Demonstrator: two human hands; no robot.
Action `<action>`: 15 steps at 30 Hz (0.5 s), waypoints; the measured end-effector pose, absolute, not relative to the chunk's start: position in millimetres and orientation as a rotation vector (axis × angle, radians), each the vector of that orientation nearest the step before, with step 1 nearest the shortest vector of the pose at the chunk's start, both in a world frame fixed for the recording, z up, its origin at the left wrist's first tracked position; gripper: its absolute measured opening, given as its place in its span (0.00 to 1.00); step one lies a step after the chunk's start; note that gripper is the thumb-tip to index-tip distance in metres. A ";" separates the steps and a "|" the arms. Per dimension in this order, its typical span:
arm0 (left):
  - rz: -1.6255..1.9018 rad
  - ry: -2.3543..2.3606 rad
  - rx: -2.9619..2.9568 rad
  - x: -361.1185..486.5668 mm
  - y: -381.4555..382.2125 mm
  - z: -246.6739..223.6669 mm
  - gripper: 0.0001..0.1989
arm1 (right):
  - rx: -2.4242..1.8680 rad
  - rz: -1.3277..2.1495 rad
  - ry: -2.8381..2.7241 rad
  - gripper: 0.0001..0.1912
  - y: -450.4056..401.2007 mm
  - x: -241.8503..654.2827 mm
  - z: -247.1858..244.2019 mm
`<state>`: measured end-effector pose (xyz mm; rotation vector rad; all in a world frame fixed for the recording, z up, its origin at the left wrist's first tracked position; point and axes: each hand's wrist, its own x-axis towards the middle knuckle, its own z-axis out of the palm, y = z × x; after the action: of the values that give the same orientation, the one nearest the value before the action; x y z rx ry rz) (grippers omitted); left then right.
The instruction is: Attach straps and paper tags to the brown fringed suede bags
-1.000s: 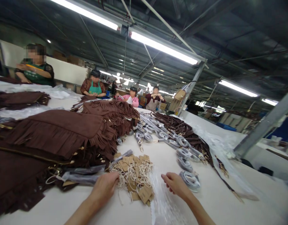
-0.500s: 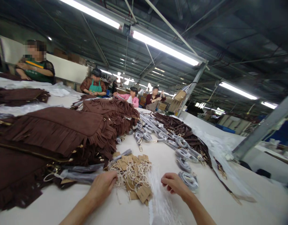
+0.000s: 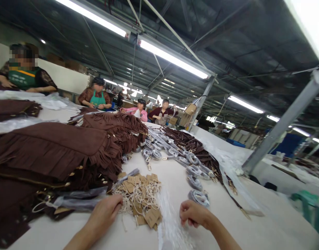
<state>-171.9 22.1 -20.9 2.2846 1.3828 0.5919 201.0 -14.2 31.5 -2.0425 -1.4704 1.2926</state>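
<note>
A heap of brown paper tags [image 3: 144,194] with white strings lies on the pale table [image 3: 172,173]. My left hand [image 3: 106,210] is at the heap's left edge, its fingers curled together; whether they pinch a string is too small to tell. Right of the heap are thin clear plastic strands [image 3: 172,215]. My right hand [image 3: 194,213] is beside these strands with curled fingers, and anything in its pinch cannot be made out. A coiled strap in plastic [image 3: 199,198] lies just beyond my right hand. Left of my left hand sits a plastic-wrapped piece [image 3: 77,203].
Brown fringed bags [image 3: 52,142] are piled along the left. Wrapped coiled straps [image 3: 172,151] and dark brown straps [image 3: 201,147] spread across the table's middle and right, beside plastic sheeting [image 3: 233,173]. Several people sit at the far side, one in a green apron [image 3: 98,99].
The view has turned slightly right, so most things sit further left. My right hand has moved a little nearer and away from the coiled strap. My left hand remains beside the tags.
</note>
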 end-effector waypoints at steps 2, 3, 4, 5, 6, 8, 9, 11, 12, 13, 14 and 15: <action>0.594 1.371 2.279 -172.3 22.8 -22.7 0.10 | -2.048 1.288 -1.478 0.09 -22.2 211.6 34.6; 0.591 1.367 2.277 -172.2 23.2 -23.2 0.10 | -2.041 1.278 -1.477 0.10 -26.5 218.8 37.8; 0.585 1.365 2.277 -171.9 23.5 -23.2 0.10 | -2.035 1.263 -1.475 0.12 -30.5 226.9 41.9; 0.580 1.364 2.278 -171.4 23.8 -22.8 0.11 | -2.033 1.233 -1.474 0.13 -33.7 235.6 46.3; 0.577 1.360 2.278 -171.0 24.0 -22.0 0.11 | -2.036 1.181 -1.476 0.15 -35.7 244.6 50.6; 0.578 1.350 2.270 -170.2 24.3 -20.5 0.11 | -2.055 1.003 -1.475 0.18 -35.3 262.1 56.1; 0.581 1.343 2.264 -170.1 24.5 -20.2 0.11 | -2.071 0.889 -1.472 0.20 -33.1 269.9 56.3; 0.591 1.334 2.257 -170.4 25.0 -21.2 0.11 | -2.124 0.655 -1.468 0.22 -26.5 282.3 50.5; 0.597 1.332 2.255 -170.8 25.2 -22.5 0.11 | -2.162 0.553 -1.477 0.21 -23.2 286.5 45.2; 0.607 1.331 2.252 -171.4 25.5 -24.1 0.11 | -2.203 0.461 -1.493 0.19 -20.3 289.4 38.8; 0.620 1.330 2.246 -172.1 25.9 -25.8 0.12 | -2.244 0.380 -1.518 0.17 -18.1 291.0 32.3; 0.639 1.326 2.236 -172.9 26.3 -27.3 0.12 | -2.280 0.306 -1.549 0.16 -16.5 291.5 26.3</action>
<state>-172.9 26.3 -27.3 2.2364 1.3257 0.6394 291.5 -16.5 26.3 -2.2804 -1.5485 0.3061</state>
